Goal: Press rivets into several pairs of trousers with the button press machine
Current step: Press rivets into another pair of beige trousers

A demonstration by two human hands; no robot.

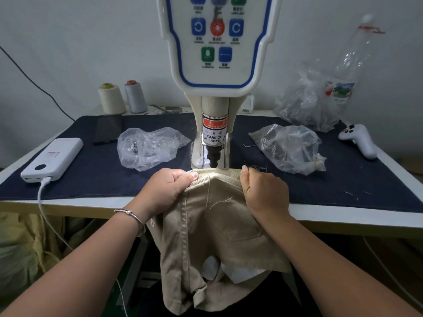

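Observation:
A pair of beige trousers [212, 234] hangs over the table's front edge, its waistband drawn up just below the black punch [213, 156] of the white button press machine [217, 53]. My left hand [166, 187] pinches the waistband on the left, thumb on top. My right hand [263, 188] grips the waistband on the right, fingers curled into the cloth. The band is stretched between both hands, lit by the machine's lamp. A loose thread lies on the fabric.
A dark blue cloth [96, 175] covers the table. On it lie a white power bank [53, 157] with a cable, a black phone [107, 131], plastic bags of rivets [148, 147] [290, 148], a white controller [359, 140]. Two thread cones [123, 98] and a plastic bottle [350, 65] stand behind.

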